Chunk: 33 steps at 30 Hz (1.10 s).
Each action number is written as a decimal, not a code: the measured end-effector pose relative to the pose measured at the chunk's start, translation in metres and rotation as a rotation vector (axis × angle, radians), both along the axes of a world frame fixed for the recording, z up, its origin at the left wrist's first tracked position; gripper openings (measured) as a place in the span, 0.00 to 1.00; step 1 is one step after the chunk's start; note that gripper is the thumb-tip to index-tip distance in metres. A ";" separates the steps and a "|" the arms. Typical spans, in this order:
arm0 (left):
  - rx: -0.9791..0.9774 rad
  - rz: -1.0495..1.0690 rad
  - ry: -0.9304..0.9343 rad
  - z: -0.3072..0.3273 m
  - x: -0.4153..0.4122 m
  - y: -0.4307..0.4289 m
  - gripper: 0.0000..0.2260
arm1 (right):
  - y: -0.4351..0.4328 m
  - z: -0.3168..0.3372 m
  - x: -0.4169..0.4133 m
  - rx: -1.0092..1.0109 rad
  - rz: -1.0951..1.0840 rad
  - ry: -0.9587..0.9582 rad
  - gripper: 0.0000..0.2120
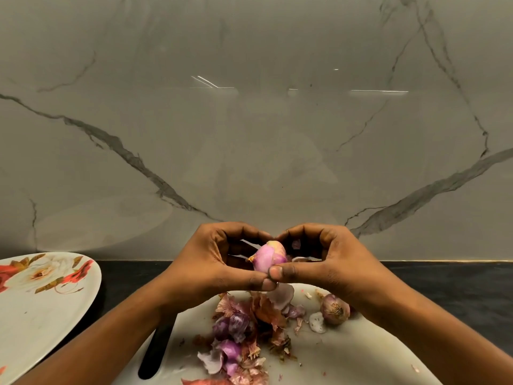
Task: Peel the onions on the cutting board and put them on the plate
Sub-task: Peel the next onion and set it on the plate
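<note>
Pink-fleshed, the onion (268,259) is being held above the cutting board (347,354). The left hand (222,262) and right hand (324,262) are curling around it, thumbs pinching its base. Peeled flesh is probably slick; gripping the ends appears safest.

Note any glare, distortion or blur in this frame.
Head view: streaks of glare on the glossy marble wall; dim, warm light overall; wide-angle stretch on the plate at the left edge; onion between left hand and right hand reasonably sharp.
</note>
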<state>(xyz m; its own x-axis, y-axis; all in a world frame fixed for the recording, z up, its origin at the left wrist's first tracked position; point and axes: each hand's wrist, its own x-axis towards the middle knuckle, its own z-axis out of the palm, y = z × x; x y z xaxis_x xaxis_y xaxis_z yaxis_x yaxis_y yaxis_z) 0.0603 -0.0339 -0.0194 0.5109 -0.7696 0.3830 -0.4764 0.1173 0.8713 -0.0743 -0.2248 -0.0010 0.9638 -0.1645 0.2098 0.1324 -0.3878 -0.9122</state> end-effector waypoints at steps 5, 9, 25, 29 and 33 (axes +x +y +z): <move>0.028 -0.026 -0.040 0.000 0.002 0.001 0.25 | -0.001 -0.003 0.002 -0.057 0.009 0.016 0.21; 0.031 -0.052 -0.044 0.001 0.004 0.003 0.25 | -0.001 -0.005 0.002 -0.119 0.022 0.024 0.23; 0.025 -0.059 0.064 -0.003 0.006 0.003 0.25 | 0.001 -0.009 0.003 -0.162 0.038 -0.060 0.13; -0.011 -0.049 0.134 -0.004 0.005 0.001 0.25 | 0.001 -0.007 0.002 -0.146 0.047 -0.122 0.11; -0.133 -0.059 0.285 -0.001 0.011 0.001 0.26 | -0.002 -0.004 0.002 -0.054 0.054 -0.107 0.06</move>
<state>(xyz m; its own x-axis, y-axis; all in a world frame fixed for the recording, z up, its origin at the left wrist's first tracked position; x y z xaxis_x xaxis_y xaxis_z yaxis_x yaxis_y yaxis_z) 0.0713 -0.0328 -0.0205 0.5684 -0.7537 0.3301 -0.2040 0.2596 0.9439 -0.0726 -0.2267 -0.0052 0.9426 -0.0986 0.3191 0.2499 -0.4258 -0.8696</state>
